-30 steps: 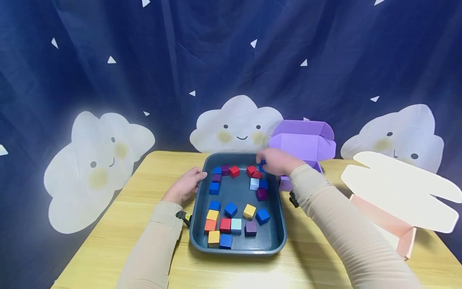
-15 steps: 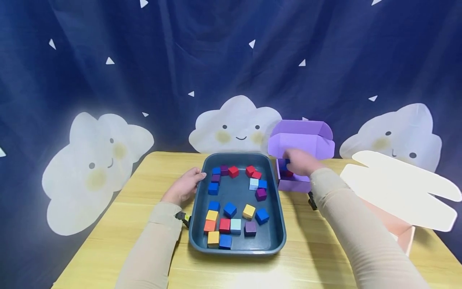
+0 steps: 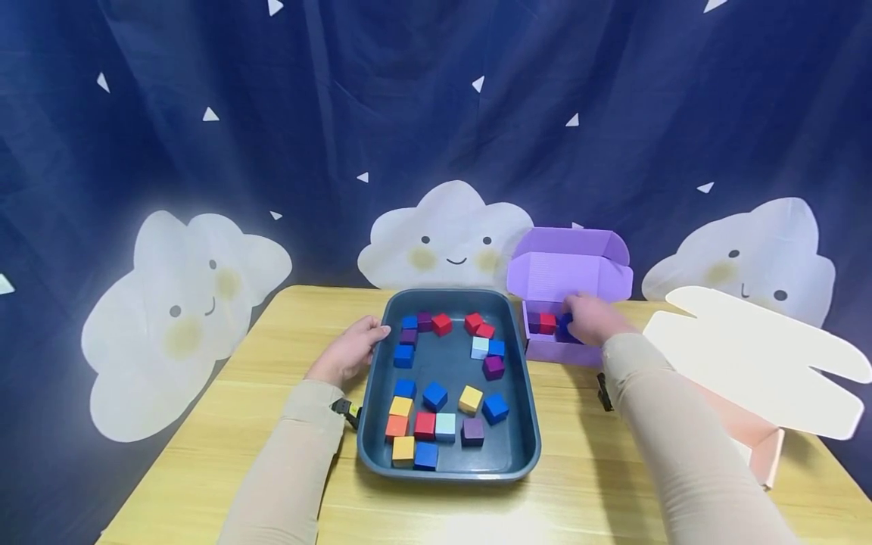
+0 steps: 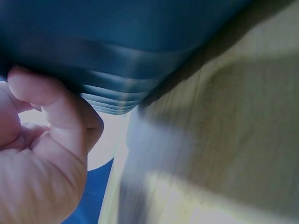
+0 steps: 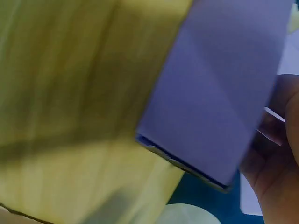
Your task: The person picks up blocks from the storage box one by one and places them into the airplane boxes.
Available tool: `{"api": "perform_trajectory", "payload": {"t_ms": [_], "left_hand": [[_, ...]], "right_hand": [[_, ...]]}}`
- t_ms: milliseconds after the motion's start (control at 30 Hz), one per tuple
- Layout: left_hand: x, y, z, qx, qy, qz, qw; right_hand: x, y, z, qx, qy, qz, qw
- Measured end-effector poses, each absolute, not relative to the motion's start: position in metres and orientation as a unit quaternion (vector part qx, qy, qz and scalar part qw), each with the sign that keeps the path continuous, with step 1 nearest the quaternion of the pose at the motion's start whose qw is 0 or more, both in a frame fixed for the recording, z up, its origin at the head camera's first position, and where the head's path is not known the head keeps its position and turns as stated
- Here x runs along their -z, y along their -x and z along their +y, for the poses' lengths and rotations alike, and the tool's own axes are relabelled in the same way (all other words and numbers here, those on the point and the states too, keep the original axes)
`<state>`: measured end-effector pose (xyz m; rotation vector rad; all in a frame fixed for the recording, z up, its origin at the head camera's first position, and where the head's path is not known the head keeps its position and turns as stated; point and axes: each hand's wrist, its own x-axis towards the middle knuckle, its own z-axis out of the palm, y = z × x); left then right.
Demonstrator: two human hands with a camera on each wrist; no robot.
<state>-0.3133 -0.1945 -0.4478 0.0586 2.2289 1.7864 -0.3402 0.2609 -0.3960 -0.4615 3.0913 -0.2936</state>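
Note:
My left hand [image 3: 350, 352] grips the left rim of a dark blue-grey tray [image 3: 450, 475], thumb over the edge; in the left wrist view its curled fingers [image 4: 60, 107] lie against the tray's outer wall. Coloured cubes are spread in the tray, among them a yellow cube [image 3: 471, 399] and a dark purple cube [image 3: 473, 432]. Inside an open purple box [image 3: 562, 351] my right hand [image 3: 594, 318] pinches a blue cube [image 3: 565, 328]. To its left in that box are a red cube [image 3: 547, 324] and a dark purple cube [image 3: 534, 323]. In the right wrist view the box wall hides the fingertips.
The purple box stands close to the tray's right side, its lid [image 3: 555, 274] raised behind. An open pink box [image 3: 766, 454] with a pale lid [image 3: 749, 363] stands at the right, partly behind my right sleeve. A cloud-patterned curtain [image 3: 436, 113] hangs behind the wooden table [image 3: 272, 409].
My right hand has carried a blue cube from the tray's back right corner rightward into the purple box. The left hand has stayed on the tray rim.

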Motion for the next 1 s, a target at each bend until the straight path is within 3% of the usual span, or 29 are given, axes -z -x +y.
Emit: {"api": "perform_trajectory", "payload": {"t_ms": [300, 1000], "left_hand": [[0.447, 0.314, -0.192, -0.627, -0.025, 0.766, 0.140], [0.450, 0.315, -0.193, -0.632, -0.030, 0.763, 0.134]], "right_hand": [[0.414, 0.338, 0.263, 0.111, 0.135, 0.984, -0.038], [0.409, 0.348, 0.258, 0.129, 0.148, 0.980, -0.040]]}}
